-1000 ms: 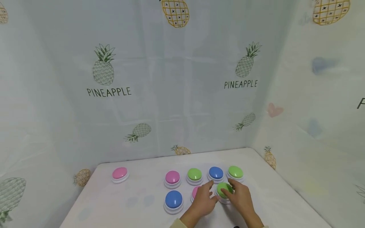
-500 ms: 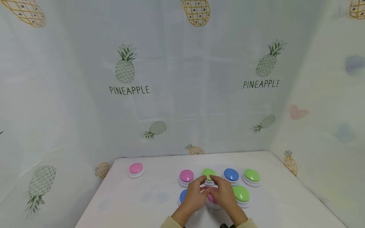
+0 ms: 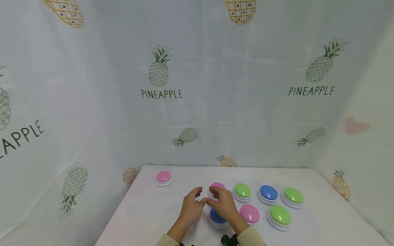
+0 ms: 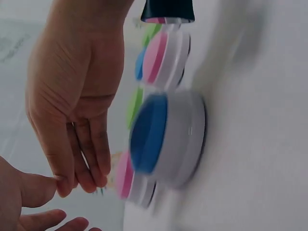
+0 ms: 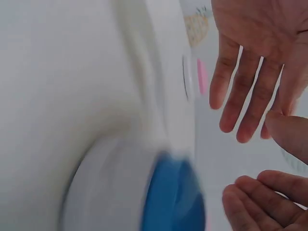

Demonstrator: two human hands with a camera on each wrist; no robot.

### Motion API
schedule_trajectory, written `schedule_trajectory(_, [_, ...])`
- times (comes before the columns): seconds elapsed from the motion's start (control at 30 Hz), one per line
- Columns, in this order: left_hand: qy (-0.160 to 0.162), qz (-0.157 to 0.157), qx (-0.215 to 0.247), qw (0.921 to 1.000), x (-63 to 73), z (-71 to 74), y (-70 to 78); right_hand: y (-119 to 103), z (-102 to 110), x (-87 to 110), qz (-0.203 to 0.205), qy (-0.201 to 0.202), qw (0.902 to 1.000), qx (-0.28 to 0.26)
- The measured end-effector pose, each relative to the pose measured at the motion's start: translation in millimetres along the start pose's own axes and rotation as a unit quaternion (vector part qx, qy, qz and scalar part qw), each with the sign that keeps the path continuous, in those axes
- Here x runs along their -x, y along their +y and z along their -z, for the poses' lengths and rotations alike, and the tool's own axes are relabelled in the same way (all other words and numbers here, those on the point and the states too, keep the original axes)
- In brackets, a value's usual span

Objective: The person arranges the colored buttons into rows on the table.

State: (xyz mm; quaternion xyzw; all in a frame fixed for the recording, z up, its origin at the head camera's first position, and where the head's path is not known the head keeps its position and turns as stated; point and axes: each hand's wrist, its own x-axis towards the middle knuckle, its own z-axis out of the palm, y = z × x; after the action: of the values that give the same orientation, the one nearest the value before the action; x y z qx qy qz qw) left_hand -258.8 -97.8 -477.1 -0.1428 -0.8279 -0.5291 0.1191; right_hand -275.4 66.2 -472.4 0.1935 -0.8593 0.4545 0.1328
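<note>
Held above the white table, my left hand [image 3: 191, 209] and right hand [image 3: 225, 204] meet thumb to thumb, fingers loosely bent, with nothing in either. Below the right hand sits a blue dome button [image 3: 216, 217] on a white round base, partly covered by that hand. In the left wrist view the right hand [image 4: 77, 91] is beside and above this blue button [image 4: 150, 134]; no finger presses on it. In the right wrist view the left hand [image 5: 255, 72] has its fingers extended. A pink button [image 3: 218, 185] shows partly behind the right hand.
To the right stand a pink button [image 3: 250, 213], green buttons [image 3: 280, 215] and another blue button [image 3: 268, 192]. One more pink button [image 3: 163, 176] is alone at the table's back left. Pineapple-print sheeting [image 3: 246, 112] walls the table [image 3: 141, 205] at back and sides.
Both hands have moved left across the front row, from over the green button, past the pink one, to the blue one. The head view has turned left. The buttons stay in place.
</note>
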Motion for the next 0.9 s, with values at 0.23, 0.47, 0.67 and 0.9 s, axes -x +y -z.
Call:
schedule_trajectory(0.23, [0.055, 0.022, -0.041, 0.9974, -5.7, 56.2, -26.9, -24, -49, -36.0, 0.006, -0.059, 0.9981, -0.016])
schedule_trajectory(0.47, [0.097, 0.051, -0.078, 0.9909, -14.0, 98.6, -44.0, -45, -87, -65.8, 0.014, -0.081, 0.9966, -0.012])
schedule_trajectory(0.67, [0.109, 0.068, -0.097, 0.9869, -22.3, 119.3, -58.3, -52, -109, -84.0, 0.011, -0.089, 0.9956, -0.028])
schedule_trajectory(0.9, [0.125, 0.098, -0.107, 0.9816, -29.4, 137.6, -75.2, -56, -133, -102.1, -0.006, -0.091, 0.9956, -0.019])
